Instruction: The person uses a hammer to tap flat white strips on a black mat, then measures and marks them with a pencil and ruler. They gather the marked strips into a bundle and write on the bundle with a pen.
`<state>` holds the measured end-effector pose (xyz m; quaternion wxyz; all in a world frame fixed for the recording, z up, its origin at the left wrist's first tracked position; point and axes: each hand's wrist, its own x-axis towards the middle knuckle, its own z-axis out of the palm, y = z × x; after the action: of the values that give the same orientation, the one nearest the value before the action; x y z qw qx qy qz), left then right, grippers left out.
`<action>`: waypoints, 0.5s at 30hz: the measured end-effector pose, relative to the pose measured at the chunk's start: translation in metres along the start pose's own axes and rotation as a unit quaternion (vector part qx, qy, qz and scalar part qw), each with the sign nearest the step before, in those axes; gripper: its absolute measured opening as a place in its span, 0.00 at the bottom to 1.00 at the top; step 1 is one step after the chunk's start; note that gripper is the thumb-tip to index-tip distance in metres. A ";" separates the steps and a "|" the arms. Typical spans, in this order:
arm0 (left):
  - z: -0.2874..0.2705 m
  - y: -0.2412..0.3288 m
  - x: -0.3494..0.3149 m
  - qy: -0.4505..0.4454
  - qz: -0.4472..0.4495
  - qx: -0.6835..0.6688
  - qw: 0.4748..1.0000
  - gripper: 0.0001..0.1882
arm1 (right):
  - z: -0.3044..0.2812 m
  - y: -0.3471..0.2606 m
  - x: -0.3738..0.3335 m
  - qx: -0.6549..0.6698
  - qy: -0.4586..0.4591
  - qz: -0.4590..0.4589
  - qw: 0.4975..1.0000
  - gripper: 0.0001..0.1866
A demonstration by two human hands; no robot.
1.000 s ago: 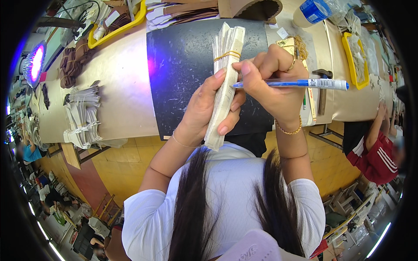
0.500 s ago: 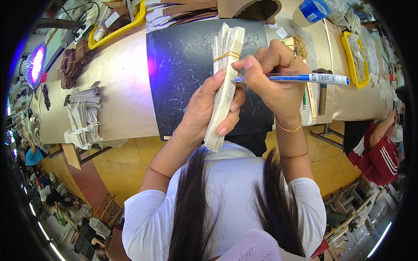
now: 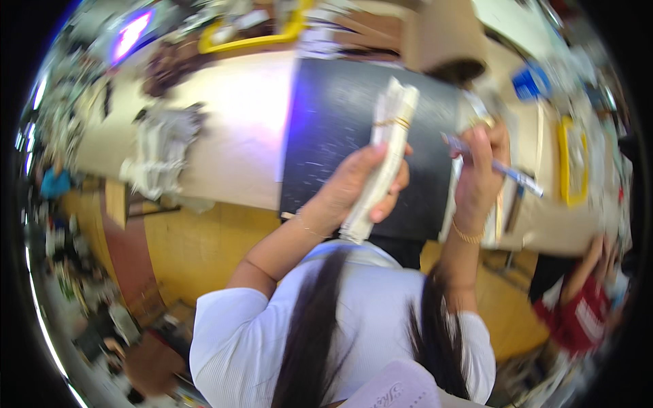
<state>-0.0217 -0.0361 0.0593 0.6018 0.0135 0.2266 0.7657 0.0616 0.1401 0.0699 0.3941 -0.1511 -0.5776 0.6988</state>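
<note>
My left hand [image 3: 343, 187] is closed round a long, narrow bundle of white strips [image 3: 394, 139], held tilted over the black mat [image 3: 326, 136]. A tan rubber band [image 3: 392, 123] circles the bundle near its far end. Off to the right, beyond the mat's right side, my right hand [image 3: 479, 173] grips a blue pen [image 3: 520, 178]. The pen stands apart from the bundle, its tip pointing up and left. Motion blur softens the right fingers and the pen.
White strips [image 3: 162, 149] are piled at left, with brown strips [image 3: 166, 68] behind. Yellow trays stand at the back left [image 3: 255, 42] and right [image 3: 583, 163]. A brown roll [image 3: 445, 41] and a blue-labelled container [image 3: 530, 83] lie beyond the mat. A person in red [image 3: 578, 313] is at right.
My right hand has drawn the pen away from the bundle, to the right. My left hand still holds the bundle. The whole view has shifted and blurred.
</note>
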 end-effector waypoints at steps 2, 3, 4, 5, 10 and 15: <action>-0.011 0.012 -0.003 0.037 0.035 0.050 0.997 0.24 | -0.002 0.028 -0.011 -0.014 -0.009 0.056 0.998 0.09; -0.018 0.023 -0.007 0.052 0.056 0.070 0.995 0.23 | -0.015 0.043 -0.015 -0.011 -0.054 0.109 0.993 0.08; -0.029 0.033 -0.013 0.078 0.092 0.085 0.989 0.21 | -0.021 0.058 -0.020 -0.020 -0.092 0.157 0.983 0.08; -0.040 0.044 -0.016 0.127 0.125 0.112 0.978 0.20 | -0.016 0.068 -0.023 -0.039 -0.096 0.165 0.981 0.09; -0.096 0.133 -0.047 0.378 0.345 0.214 0.832 0.18 | -0.006 0.084 -0.025 -0.124 -0.115 0.167 0.971 0.14; -0.166 0.237 -0.084 0.528 0.413 0.342 0.658 0.25 | -0.004 0.083 -0.023 -0.191 -0.128 0.154 0.961 0.18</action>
<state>-0.2640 -0.2096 0.0173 -0.0448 -0.0963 0.7232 0.6824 0.0478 0.1245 -0.0136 0.1682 -0.2204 -0.7156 0.6412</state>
